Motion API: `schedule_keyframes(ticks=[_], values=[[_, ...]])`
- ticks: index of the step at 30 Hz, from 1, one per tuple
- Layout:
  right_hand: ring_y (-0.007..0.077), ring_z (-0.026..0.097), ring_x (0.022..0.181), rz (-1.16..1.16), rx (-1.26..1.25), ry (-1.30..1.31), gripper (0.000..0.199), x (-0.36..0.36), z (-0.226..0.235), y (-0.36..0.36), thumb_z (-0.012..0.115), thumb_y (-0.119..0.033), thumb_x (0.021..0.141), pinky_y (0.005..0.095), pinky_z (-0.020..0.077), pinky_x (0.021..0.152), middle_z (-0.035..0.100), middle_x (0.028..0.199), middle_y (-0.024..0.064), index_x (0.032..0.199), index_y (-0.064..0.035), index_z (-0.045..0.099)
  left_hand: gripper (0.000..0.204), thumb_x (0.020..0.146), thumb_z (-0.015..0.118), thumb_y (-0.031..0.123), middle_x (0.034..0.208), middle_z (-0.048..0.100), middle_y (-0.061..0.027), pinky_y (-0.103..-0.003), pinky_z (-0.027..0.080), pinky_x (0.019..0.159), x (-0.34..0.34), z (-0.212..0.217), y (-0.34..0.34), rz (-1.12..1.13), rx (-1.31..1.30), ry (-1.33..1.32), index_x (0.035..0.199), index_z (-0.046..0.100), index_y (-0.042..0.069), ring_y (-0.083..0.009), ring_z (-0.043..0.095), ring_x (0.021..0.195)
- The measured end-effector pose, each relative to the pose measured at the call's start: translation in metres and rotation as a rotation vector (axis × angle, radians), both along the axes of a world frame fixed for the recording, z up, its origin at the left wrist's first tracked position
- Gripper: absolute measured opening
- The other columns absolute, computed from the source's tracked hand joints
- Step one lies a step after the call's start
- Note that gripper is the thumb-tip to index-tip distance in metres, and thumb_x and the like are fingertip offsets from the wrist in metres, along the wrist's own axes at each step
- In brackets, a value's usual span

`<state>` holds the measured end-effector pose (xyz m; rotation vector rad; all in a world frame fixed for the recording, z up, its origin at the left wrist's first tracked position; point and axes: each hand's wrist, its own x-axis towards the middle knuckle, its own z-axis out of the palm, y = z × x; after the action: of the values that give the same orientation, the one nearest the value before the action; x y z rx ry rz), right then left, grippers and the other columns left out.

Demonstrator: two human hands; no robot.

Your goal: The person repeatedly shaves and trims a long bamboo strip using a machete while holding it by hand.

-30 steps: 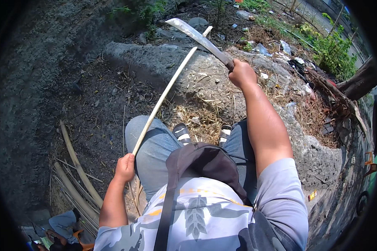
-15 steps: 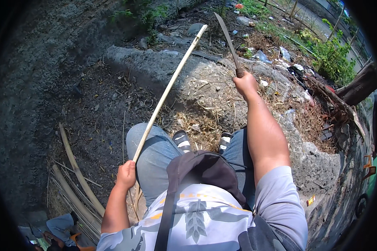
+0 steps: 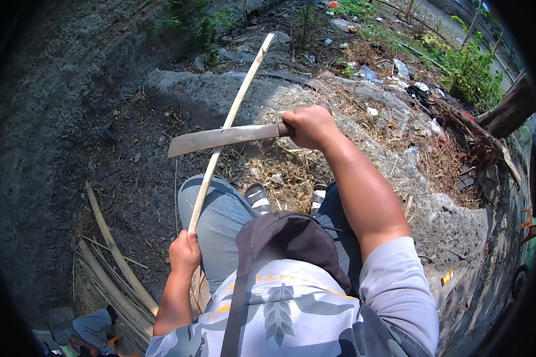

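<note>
My left hand (image 3: 184, 254) is closed round the lower end of a long pale bamboo strip (image 3: 244, 87), which slants up and away past my left knee. My right hand (image 3: 311, 127) grips the dark handle of a machete (image 3: 238, 138). Its broad, worn blade points left and lies across the strip at about mid-length, covering a short piece of it. Whether the edge bites into the bamboo cannot be made out.
Long bamboo strips (image 3: 120, 257) lie on the ground at my left. Dry shavings (image 3: 292, 172) are scattered around my sandals (image 3: 258, 198). A rough stone ledge (image 3: 184, 83) runs ahead, with litter and a tree trunk (image 3: 509, 113) at right. Another person's leg (image 3: 93, 327) shows at lower left.
The machete has swung from upright at the right, down and leftward across the bamboo strip. My right hand has moved left and turned. The strip's far end has shifted slightly left.
</note>
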<state>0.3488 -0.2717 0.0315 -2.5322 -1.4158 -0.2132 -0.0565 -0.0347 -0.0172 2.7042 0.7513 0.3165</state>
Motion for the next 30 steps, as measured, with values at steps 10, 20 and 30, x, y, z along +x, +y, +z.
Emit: schedule_keyframes(ticks=[10, 20, 30], values=[[0.0380, 0.070, 0.096, -0.753, 0.062, 0.495, 0.025, 0.051, -0.042, -0.041, 0.063, -0.020, 0.079, 0.0461, 0.0539, 0.086, 0.073, 0.097, 0.0201, 0.100, -0.0087, 0.070, 0.037, 0.103, 0.052, 0.034, 0.066, 0.060, -0.0211, -0.056, 0.047, 0.057, 0.008, 0.017, 0.006, -0.089, 0.084, 0.067, 0.079, 0.052, 0.007, -0.0476, 0.060, 0.063], [0.0393, 0.069, 0.093, -0.617, 0.156, 0.380, 0.024, 0.044, -0.020, -0.034, 0.064, -0.016, 0.079, 0.0484, 0.0547, 0.084, 0.073, 0.100, 0.0211, 0.101, -0.0065, 0.069, 0.036, 0.104, 0.049, 0.034, 0.069, 0.061, -0.0250, -0.059, 0.045, 0.060, 0.006, 0.015, 0.010, -0.078, -0.039, 0.126, 0.083, 0.050, 0.004, -0.0505, 0.060, 0.068], [0.0336, 0.071, 0.099, -0.013, -0.268, 0.328, 0.027, -0.014, 0.014, 0.005, 0.068, -0.015, 0.078, 0.0463, 0.0570, 0.085, 0.074, 0.101, 0.0123, 0.104, -0.0157, 0.073, 0.036, 0.103, 0.050, 0.034, 0.072, 0.062, -0.0258, -0.059, 0.046, 0.063, 0.006, 0.024, 0.014, -0.094, -0.026, 0.203, 0.084, 0.051, 0.004, -0.0509, 0.061, 0.072]])
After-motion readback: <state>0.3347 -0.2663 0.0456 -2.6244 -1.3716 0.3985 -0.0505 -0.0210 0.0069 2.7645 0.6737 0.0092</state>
